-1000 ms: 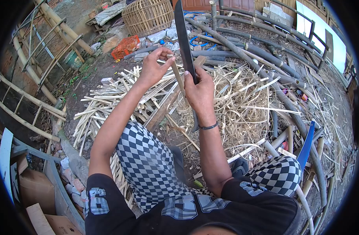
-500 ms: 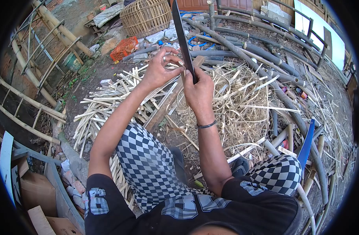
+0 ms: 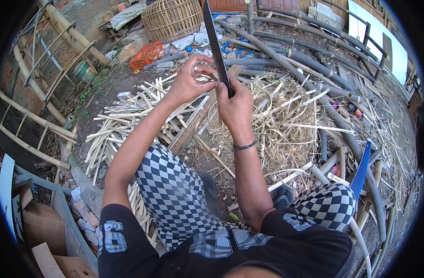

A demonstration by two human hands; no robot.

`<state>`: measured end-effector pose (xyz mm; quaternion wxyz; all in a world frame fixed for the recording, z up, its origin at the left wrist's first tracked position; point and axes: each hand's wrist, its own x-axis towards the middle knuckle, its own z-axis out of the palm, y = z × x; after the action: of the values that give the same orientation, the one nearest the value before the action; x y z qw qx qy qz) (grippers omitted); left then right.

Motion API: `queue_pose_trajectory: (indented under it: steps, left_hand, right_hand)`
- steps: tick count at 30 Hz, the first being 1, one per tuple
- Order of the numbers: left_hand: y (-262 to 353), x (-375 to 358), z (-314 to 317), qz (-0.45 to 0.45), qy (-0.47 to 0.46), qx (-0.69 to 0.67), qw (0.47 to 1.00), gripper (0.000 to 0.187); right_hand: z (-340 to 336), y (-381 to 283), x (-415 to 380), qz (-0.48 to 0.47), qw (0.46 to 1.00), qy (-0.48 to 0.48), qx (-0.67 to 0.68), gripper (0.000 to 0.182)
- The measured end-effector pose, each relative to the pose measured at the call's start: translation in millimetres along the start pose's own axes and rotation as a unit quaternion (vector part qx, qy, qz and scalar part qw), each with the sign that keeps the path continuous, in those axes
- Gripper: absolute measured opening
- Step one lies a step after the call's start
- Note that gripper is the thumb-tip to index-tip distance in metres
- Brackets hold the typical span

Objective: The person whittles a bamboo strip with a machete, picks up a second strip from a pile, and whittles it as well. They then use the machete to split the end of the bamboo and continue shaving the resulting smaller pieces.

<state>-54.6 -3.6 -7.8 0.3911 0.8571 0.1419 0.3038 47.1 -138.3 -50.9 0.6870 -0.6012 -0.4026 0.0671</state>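
1. Black cloth makes up the shirt (image 3: 290, 255), on the wearer's side of the knife (image 3: 216, 46); its left sleeve bears a plaid numeral, 6 or 9, and the larger plaid figures on the chest are hard to read.
2. Beyond the knife, to its left, stand a woven basket (image 3: 171, 19) and an orange crate (image 3: 146, 56); farther left is a green bucket (image 3: 84, 72). What they hold is unclear.
3. Cardboard boxes (image 3: 44, 227) sit left of the knife and nearer the wearer.
4. The right hand (image 3: 236, 109) is closed around the knife's handle, blade pointing up.
5. The left hand (image 3: 191, 83), wearing a ring, pinches thumb to fingers just left of the blade. A thin strip (image 3: 218, 91) seems to lie there, mostly hidden.
6. Below the knife, a board (image 3: 193, 123) rests on dirt ground (image 3: 114, 85), with pale strips (image 3: 124, 118) heaped left and curled shavings (image 3: 281, 120) right.
7. Outdoors, poles (image 3: 323, 67) lie right of the knife.
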Motion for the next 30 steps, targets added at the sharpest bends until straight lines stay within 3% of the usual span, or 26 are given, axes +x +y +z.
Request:
queue_pose_trajectory:
  steps: [2,3,5,6,11,17,21,25,28,30]
  left_hand:
    - [-4.9,-0.3,0.6,-0.009,-0.019,-0.03,0.999,0.045]
    - [-13.2,-1.0,0.4,-0.008,-0.019,-0.031,0.999,0.045]
    - [-30.3,-2.1,0.6,-0.04,-0.095,0.175,0.979,0.036]
    - [-27.0,-5.2,5.6,-0.092,-0.099,0.104,0.985,0.024]
    - [-37.8,-11.2,20.0,-0.066,-0.098,0.213,0.97,0.024]
    - [-28.2,-12.8,22.4,-0.142,-0.052,0.209,0.966,0.024]
    - [-34.6,-11.1,18.1,-0.089,-0.092,0.216,0.968,0.026]
    - [-41.6,-13.1,19.5,-0.095,-0.06,0.254,0.961,0.03]
    - [-50.0,-9.2,21.2,-0.037,-0.031,0.218,0.975,0.029]
    - [-53.5,-11.9,23.3,-0.047,-0.038,0.207,0.977,0.029]
  right_hand:
    - [0.4,2.1,0.0,-0.002,1.0,0.002,-0.005,0.025]
    - [0.4,2.7,0.3,-0.005,1.0,0.0,-0.008,0.025]
    - [0.3,3.4,1.3,-0.008,1.0,-0.002,-0.012,0.025]
    - [0.1,3.0,0.4,-0.009,1.0,-0.006,-0.015,0.026]
    - [-4.1,-7.2,-3.7,0.007,0.997,-0.056,-0.051,0.025]
    - [-3.1,-7.1,-4.9,-0.037,0.994,-0.071,-0.076,0.023]
    - [-4.7,-8.7,-4.1,-0.039,0.994,-0.077,-0.059,0.026]
    - [-1.7,-11.0,-5.8,-0.025,0.995,-0.076,-0.064,0.025]
    - [-6.3,-16.9,-6.1,-0.028,0.997,-0.061,-0.044,0.025]
    - [-1.4,-11.7,-4.6,-0.018,0.996,-0.061,-0.062,0.025]
